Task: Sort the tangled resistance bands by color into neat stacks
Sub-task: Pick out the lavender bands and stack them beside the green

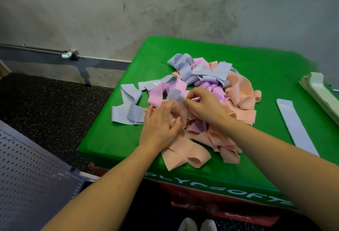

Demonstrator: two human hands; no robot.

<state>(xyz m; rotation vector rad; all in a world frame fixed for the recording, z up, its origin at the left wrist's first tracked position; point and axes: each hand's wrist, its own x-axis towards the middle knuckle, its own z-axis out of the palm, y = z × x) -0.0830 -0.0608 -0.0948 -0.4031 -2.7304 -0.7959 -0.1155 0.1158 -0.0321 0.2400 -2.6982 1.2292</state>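
Observation:
A tangled heap of resistance bands [216,87] in lavender-blue, pink and peach lies on the green box top [266,62]. Loose lavender-blue bands [128,106] trail off its left side. Peach bands [185,155] spill toward the front edge. My left hand [161,126] rests on the heap's front left, its fingers curled into a peach band. My right hand [203,106] pinches a lavender-blue band [175,95] in the middle of the heap. One lavender-blue band [295,126] lies flat and straight at the right.
A neat stack of pale green bands [322,93] sits at the right edge of the box. A perforated metal bench [31,172] stands at the lower left. Beyond the box are a dark speckled floor [55,98] and a concrete wall [128,20].

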